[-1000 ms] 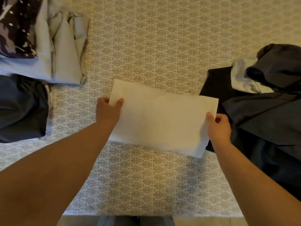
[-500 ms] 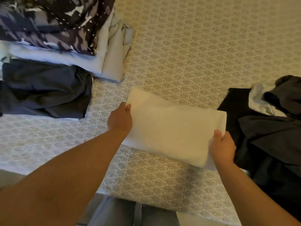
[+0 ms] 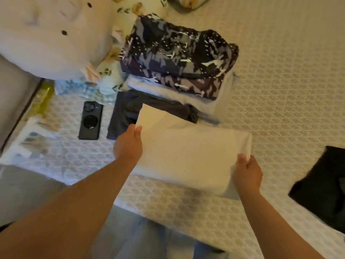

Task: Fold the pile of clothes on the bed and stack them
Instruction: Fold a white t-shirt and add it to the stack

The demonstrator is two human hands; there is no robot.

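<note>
Two hands carry one folded white garment [image 3: 188, 156] flat above the bed [image 3: 280, 81], so it keeps its fold. At far left a phone [image 3: 91, 120] lies clear of the work. Your left hand [image 3: 128, 146] pinches the garment's left edge; just beyond sits the folded stack [image 3: 177, 66], its likely destination. Your right hand [image 3: 246, 173] grips the near right corner. Unfolded dark clothes [image 3: 323, 186] wait at right.

Only one view is given, taken from a head-worn camera above the near edge of the bed [image 3: 280, 75]. It is aimed forward and steeply down, wide-angled and close, so both forearms are seen reaching in from the near side toward the far left.
</note>
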